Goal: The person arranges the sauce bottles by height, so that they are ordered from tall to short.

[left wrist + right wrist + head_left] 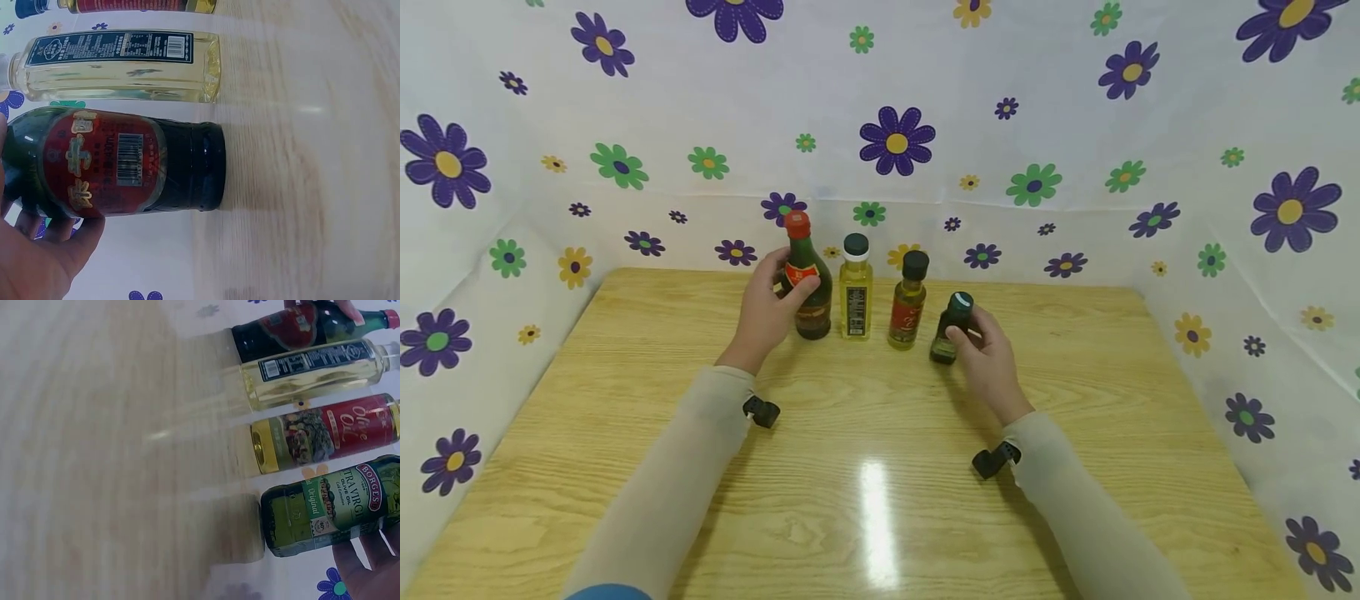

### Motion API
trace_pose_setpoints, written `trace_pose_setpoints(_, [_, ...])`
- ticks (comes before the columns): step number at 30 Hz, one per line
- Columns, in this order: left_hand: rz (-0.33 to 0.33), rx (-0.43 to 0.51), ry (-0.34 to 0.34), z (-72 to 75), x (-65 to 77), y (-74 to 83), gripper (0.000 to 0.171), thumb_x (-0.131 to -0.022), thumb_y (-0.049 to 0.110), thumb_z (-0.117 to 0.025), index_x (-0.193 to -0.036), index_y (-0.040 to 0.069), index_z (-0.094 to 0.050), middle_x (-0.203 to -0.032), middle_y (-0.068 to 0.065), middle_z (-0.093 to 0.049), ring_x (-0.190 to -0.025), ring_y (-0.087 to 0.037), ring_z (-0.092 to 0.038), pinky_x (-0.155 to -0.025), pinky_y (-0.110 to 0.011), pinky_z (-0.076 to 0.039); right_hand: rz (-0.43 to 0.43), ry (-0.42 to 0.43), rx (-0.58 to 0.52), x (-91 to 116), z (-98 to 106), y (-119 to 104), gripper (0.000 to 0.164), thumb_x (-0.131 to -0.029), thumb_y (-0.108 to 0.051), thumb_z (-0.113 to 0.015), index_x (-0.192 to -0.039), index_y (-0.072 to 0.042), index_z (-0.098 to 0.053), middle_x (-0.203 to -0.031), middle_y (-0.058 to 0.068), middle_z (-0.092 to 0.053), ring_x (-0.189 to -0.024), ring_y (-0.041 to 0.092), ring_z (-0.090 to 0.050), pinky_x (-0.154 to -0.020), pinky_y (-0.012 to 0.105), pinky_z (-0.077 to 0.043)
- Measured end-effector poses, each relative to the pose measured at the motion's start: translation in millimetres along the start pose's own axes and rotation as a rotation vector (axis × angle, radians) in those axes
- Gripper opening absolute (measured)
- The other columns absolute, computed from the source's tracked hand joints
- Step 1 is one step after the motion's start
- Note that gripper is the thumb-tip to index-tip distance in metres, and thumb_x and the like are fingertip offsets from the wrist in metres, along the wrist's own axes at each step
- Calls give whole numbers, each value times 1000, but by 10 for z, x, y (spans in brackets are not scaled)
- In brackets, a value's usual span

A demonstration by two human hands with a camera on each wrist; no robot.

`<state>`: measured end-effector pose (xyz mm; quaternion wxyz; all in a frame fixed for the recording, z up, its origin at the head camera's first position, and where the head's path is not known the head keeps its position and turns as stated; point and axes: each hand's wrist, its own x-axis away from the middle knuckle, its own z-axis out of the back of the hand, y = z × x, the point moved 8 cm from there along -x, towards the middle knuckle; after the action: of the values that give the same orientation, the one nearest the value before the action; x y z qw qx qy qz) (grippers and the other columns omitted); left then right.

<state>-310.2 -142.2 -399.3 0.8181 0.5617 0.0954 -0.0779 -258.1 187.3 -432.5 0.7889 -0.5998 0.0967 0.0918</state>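
Observation:
My left hand (763, 321) grips a dark green bottle with a red cap (814, 321), fingers and thumb around its upper body. Its red label with a barcode faces the left wrist camera. On the right, my other hand (992, 367) holds a squat green olive oil bottle (337, 503) by its side, thumb in front; its label reads "Borges". Between them stand two bottles: a clear, square-sided one of pale yellow oil (856, 300) with a black label, and an olive oil bottle (907, 317) with a red label and black cap. All are upright in a row.
The bottles stand toward the back of a wooden table (850, 417). A white cloth (820, 100) with purple, green and yellow flowers hangs behind and along both sides. Glare streaks the table's front middle. Small black cameras (763, 412) are strapped at both wrists.

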Motion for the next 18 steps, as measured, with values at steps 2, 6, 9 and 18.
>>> trace_pose_setpoints(2, [-6, 8, -1, -13, 2, 1, 70, -98, 45, -70, -154, 14, -43, -147, -10, -52, -136, -31, -50, -114, -56, -42, -4, 4, -14, -56, 28, 9, 44, -103, -10, -64, -145, 0, -54, -138, 22, -57, -132, 31, -54, -114, 43, -45])
trace_pose_setpoints(6, [-13, 18, -2, -41, 0, 7, 71, -98, 46, -70, -155, 13, -42, -146, -10, -52, -134, -30, -51, -113, -55, -44, -20, 9, -37, -150, 76, 34, 43, -102, -9, -65, -144, 0, -55, -137, 23, -58, -130, 32, -55, -113, 44, -46])
trace_pose_setpoints(9, [-20, 19, -3, -53, -4, 21, 71, -98, 45, -70, -155, 13, -42, -145, -11, -53, -133, -30, -52, -113, -54, -45, -28, 8, -29, -200, 99, 56, 42, -102, -8, -65, -142, 0, -55, -136, 23, -59, -129, 33, -56, -113, 46, -46])
trace_pose_setpoints(18, [-26, 27, 0, -47, -10, 26, 69, -99, 41, -70, -155, 13, -42, -146, -12, -52, -133, -30, -52, -114, -56, -43, -55, 7, -24, -287, 110, 50, 39, -102, -13, -66, -140, -4, -59, -133, 18, -61, -129, 30, -58, -113, 45, -47])
